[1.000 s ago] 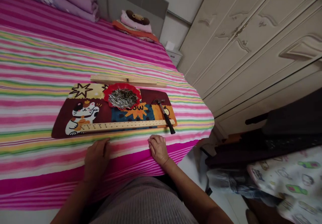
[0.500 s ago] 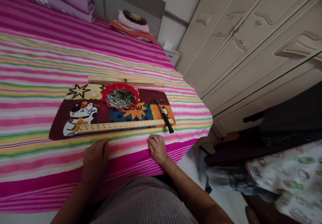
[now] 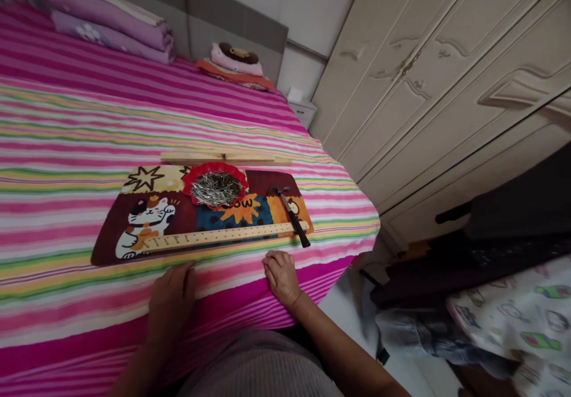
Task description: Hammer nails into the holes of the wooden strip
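Near wooden strip (image 3: 227, 234), left hand (image 3: 173, 293), right hand (image 3: 282, 275) unmoved.

L hand (image 3: 172, 296) is dim & a bit blurred, fingertips hard to make out; R hand's (image 3: 281, 275) palm is hidden underneath. Marks along the wood strip (image 3: 223, 235) are too small to tell, holes or dots. Red bowl (image 3: 189, 190) covers part of the mat (image 3: 182, 221) & its lettering; nails (image 3: 216, 188) overlap, hiding the bowl's bottom. Hammer (image 3: 292, 218) handle covers a bit of strip. Wardrobe (image 3: 428, 93) & printed cloth (image 3: 526, 319) run off R edge, bed (image 3: 53, 206) off L, torso (image 3: 263, 364) off bottom.
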{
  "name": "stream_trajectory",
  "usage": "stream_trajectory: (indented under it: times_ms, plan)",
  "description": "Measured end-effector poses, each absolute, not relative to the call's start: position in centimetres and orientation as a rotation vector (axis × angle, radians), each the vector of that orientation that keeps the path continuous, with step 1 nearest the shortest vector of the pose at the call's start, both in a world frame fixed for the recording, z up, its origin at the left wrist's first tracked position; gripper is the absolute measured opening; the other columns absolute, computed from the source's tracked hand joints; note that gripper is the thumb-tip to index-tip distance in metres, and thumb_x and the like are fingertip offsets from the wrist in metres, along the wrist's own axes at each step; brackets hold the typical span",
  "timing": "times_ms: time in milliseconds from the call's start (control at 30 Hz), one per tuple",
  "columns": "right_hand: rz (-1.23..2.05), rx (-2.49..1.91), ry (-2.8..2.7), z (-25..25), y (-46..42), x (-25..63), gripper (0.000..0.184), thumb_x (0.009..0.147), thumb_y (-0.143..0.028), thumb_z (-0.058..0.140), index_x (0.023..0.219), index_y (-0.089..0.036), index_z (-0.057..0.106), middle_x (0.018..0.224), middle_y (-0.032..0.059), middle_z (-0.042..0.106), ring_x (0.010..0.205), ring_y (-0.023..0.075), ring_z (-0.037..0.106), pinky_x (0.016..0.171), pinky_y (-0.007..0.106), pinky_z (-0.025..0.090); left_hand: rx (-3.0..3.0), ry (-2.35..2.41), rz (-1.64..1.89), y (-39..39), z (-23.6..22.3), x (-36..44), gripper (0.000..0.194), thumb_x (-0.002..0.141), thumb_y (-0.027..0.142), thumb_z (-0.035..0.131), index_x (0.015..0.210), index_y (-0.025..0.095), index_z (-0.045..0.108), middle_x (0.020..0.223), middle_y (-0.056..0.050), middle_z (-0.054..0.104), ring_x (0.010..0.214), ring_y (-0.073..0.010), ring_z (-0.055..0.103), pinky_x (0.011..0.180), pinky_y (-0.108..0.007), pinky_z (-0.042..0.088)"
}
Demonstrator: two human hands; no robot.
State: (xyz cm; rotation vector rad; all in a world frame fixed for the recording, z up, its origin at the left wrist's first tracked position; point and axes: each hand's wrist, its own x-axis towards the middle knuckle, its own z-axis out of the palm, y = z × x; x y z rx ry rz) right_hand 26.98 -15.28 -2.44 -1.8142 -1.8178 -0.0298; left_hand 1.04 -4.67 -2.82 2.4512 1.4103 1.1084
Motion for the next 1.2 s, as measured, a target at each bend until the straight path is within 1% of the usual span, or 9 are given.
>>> stream_trajectory:
  times_ms: [200, 300, 367, 433, 533, 667, 900, 1067, 1200]
  plan:
    - [-0.026, -1.802, -1.818, -2.2, -15.4, 26.7, 0.019, 0.09, -0.015, 0.05, 0.103, -0.02, 0.063, 0.107, 0.0061, 0.063, 0.098, 0.021, 0.048, 0.082, 0.037, 0.034, 2.449, 1.401, 1.11, -4.6, -3.2, 0.8, 0.03, 0.091, 0.034, 0.038, 0.097, 0.016, 0.061, 0.088, -0.009, 0.067, 0.081, -0.0237, 0.062, 0.075, -0.037, 0.046]
    - [0.006, -1.746, -1.855, -0.3, -15.1, 26.3, 0.022, 0.091, -0.016, 0.047, 0.106, -0.02, 0.062, 0.107, 0.0067, 0.062, 0.099, 0.02, 0.048, 0.085, 0.036, 0.035, 2.413, 1.399, 1.09, -4.6, -3.3, 0.7, 0.03, 0.091, 0.036, 0.037, 0.098, 0.017, 0.06, 0.091, -0.009, 0.068, 0.084, -0.024, 0.062, 0.077, -0.038, 0.047]
    - [-0.003, -1.739, -1.877, 1.5, -14.4, 26.4, 0.024, 0.092, -0.016, 0.046, 0.111, -0.019, 0.061, 0.11, 0.0081, 0.061, 0.103, 0.0206, 0.048, 0.088, 0.036, 0.036, 2.391, 1.404, 1.078, -4.6, -3.3, 0.8, 0.031, 0.09, 0.037, 0.037, 0.098, 0.018, 0.06, 0.092, -0.009, 0.068, 0.085, -0.0241, 0.063, 0.079, -0.038, 0.047]
    - [-0.056, -1.805, -1.901, 3.3, -13.1, 26.8, 0.029, 0.09, -0.019, 0.05, 0.117, -0.019, 0.059, 0.117, 0.0099, 0.059, 0.11, 0.0236, 0.045, 0.091, 0.039, 0.035, 2.388, 1.408, 1.067, -4.5, -3.4, 0.8, 0.03, 0.09, 0.037, 0.038, 0.098, 0.019, 0.061, 0.091, -0.008, 0.068, 0.085, -0.024, 0.063, 0.078, -0.038, 0.047]
    - [-0.121, -1.952, -1.983, 5.3, -10.7, 28.2, 0.044, 0.084, -0.023, 0.059, 0.128, -0.018, 0.054, 0.13, 0.0127, 0.054, 0.119, 0.0295, 0.04, 0.094, 0.044, 0.032, 2.407, 1.407, 1.07, -4.3, -3.5, 1.0, 0.029, 0.09, 0.036, 0.038, 0.097, 0.019, 0.061, 0.089, -0.008, 0.069, 0.082, -0.0243, 0.063, 0.074, -0.038, 0.047]
    - [-0.089, -2.022, -2.155, 6.4, -8.4, 29.9, 0.054, 0.08, -0.026, 0.065, 0.131, -0.018, 0.052, 0.129, 0.0139, 0.056, 0.119, 0.0314, 0.043, 0.093, 0.045, 0.032, 2.423, 1.403, 1.092, -4.5, -3.3, 1.1, 0.026, 0.091, 0.034, 0.039, 0.097, 0.019, 0.06, 0.089, -0.008, 0.069, 0.083, -0.0233, 0.063, 0.075, -0.037, 0.046]
    - [0.046, -1.975, -2.279, 6.7, -8.1, 30.8, 0.043, 0.083, -0.024, 0.062, 0.125, -0.017, 0.057, 0.114, 0.0117, 0.064, 0.103, 0.0257, 0.053, 0.088, 0.04, 0.03, 2.42, 1.415, 1.105, -5.1, -2.6, 1.2, 0.025, 0.091, 0.03, 0.041, 0.099, 0.018, 0.061, 0.09, -0.008, 0.069, 0.084, -0.0215, 0.062, 0.076, -0.035, 0.045]
    - [0.022, -1.955, -2.328, 6.1, -7.8, 31.3, 0.04, 0.083, -0.024, 0.063, 0.122, -0.018, 0.058, 0.11, 0.0104, 0.065, 0.1, 0.0239, 0.055, 0.087, 0.038, 0.029, 2.39, 1.404, 1.109, -5.2, -2.5, 1.3, 0.025, 0.091, 0.029, 0.041, 0.099, 0.018, 0.062, 0.091, -0.008, 0.069, 0.084, -0.0209, 0.063, 0.076, -0.034, 0.045]
    - [-0.001, -1.93, -2.343, 5.9, -7.8, 31.6, 0.04, 0.083, -0.025, 0.064, 0.122, -0.019, 0.059, 0.11, 0.0096, 0.065, 0.1, 0.024, 0.055, 0.086, 0.037, 0.03, 2.338, 1.437, 1.116, -5.5, -2.4, 1.5, 0.024, 0.09, 0.029, 0.042, 0.099, 0.019, 0.062, 0.091, -0.008, 0.068, 0.085, -0.022, 0.062, 0.078, -0.036, 0.046]
